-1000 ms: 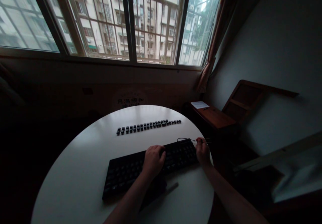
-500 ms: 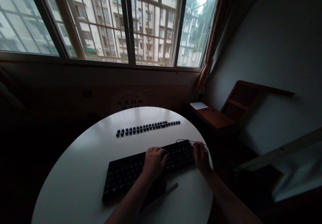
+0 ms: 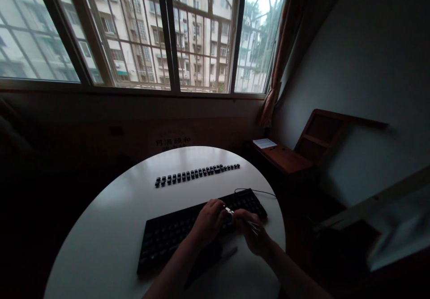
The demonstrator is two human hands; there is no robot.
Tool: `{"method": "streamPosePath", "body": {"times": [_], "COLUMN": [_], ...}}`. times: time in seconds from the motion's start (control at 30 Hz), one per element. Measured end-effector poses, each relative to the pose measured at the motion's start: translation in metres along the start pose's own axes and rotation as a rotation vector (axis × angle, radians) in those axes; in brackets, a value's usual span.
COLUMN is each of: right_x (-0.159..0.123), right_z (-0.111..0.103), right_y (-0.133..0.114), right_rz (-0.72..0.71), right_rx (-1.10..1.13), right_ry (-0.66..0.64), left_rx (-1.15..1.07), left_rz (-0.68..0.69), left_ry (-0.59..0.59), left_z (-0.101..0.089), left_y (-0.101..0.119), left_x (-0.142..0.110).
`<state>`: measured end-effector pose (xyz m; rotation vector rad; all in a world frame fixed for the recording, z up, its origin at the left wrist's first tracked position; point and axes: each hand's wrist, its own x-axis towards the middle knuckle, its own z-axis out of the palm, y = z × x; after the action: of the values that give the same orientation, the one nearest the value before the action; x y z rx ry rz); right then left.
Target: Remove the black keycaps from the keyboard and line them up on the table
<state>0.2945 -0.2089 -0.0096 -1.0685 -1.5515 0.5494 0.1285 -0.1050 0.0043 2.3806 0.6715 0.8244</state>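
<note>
A black keyboard (image 3: pixel 168 231) lies aslant on the round white table (image 3: pixel 101 227), its keys partly covered by my hands. Above its right-hand part, my left hand (image 3: pixel 210 218) has its fingers curled and pinched together; whatever is in them is too small and dark to make out. My right hand (image 3: pixel 250 229) grips a thin shiny metal tool (image 3: pixel 229 210), whose bright tip points at the left fingertips. Thin wire-like ends show behind the right fingers. Beyond the keyboard, several black keycaps (image 3: pixel 188 175) stand in a long double row that narrows to a single row at the right.
A black cable (image 3: pixel 258 192) runs from the keyboard's back edge over the table's right side. Under my left forearm lies a dark stick-like thing (image 3: pixel 230 253). A wooden bench (image 3: pixel 285 158) with a paper sheet (image 3: pixel 264 143) stands at the right, below a barred window (image 3: pixel 198 43).
My right hand has moved left from the keyboard's right end to meet my left hand, bringing the metal tool. My left hand has shifted slightly right, and its fingers now meet the tool's tip.
</note>
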Motion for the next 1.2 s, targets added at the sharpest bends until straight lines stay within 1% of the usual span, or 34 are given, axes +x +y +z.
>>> {"method": "streamPosePath", "body": {"times": [0.07, 0.13, 0.33, 0.4, 0.5, 0.57, 0.63, 0.73, 0.8, 0.87, 1.0, 1.1, 1.17, 1.2], "right_x": [0.000, 0.000, 0.005, 0.007, 0.011, 0.014, 0.019, 0.028, 0.034, 0.039, 0.044, 0.046, 0.053, 0.059], "right_z": [-0.002, -0.003, -0.002, 0.000, 0.001, 0.001, 0.000, 0.000, 0.000, 0.000, 0.001, 0.001, -0.005, -0.012], "right_y": [-0.003, -0.006, -0.016, -0.019, -0.022, -0.022, -0.022, -0.019, -0.015, -0.010, -0.004, -0.003, 0.001, 0.006], "right_rz": [-0.031, -0.085, -0.272, -0.322, -0.394, -0.402, -0.361, -0.260, -0.196, -0.162, -0.171, -0.165, -0.148, -0.126], "right_rx": [-0.050, -0.133, -0.445, -0.475, -0.434, -0.415, -0.449, -0.546, -0.585, -0.583, -0.517, -0.501, -0.507, -0.513], "right_ry": [-0.034, -0.030, 0.195, 0.247, 0.327, 0.342, 0.259, 0.056, -0.022, -0.047, -0.044, -0.109, -0.149, -0.155], "left_rx": [0.000, 0.000, -0.077, -0.097, -0.106, -0.102, -0.114, -0.173, -0.218, -0.259, -0.309, -0.287, -0.271, -0.260], "left_rz": [-0.025, -0.037, -0.032, -0.040, -0.091, -0.133, -0.154, -0.139, -0.120, -0.100, -0.050, -0.070, -0.076, -0.080], "left_ry": [0.001, 0.001, 0.012, 0.032, 0.062, 0.073, 0.067, 0.032, 0.005, -0.009, -0.006, 0.001, 0.007, 0.022], "left_z": [0.001, 0.002, 0.003, 0.002, -0.001, -0.003, -0.005, -0.004, -0.003, -0.002, 0.001, 0.002, 0.002, 0.002], "left_y": [-0.002, -0.002, 0.008, 0.009, 0.004, -0.002, -0.005, -0.006, -0.004, -0.003, -0.003, -0.005, -0.006, -0.007], "left_x": [0.000, -0.001, -0.003, -0.003, -0.002, 0.000, 0.002, 0.002, 0.002, 0.002, 0.000, 0.000, -0.001, -0.001]}}
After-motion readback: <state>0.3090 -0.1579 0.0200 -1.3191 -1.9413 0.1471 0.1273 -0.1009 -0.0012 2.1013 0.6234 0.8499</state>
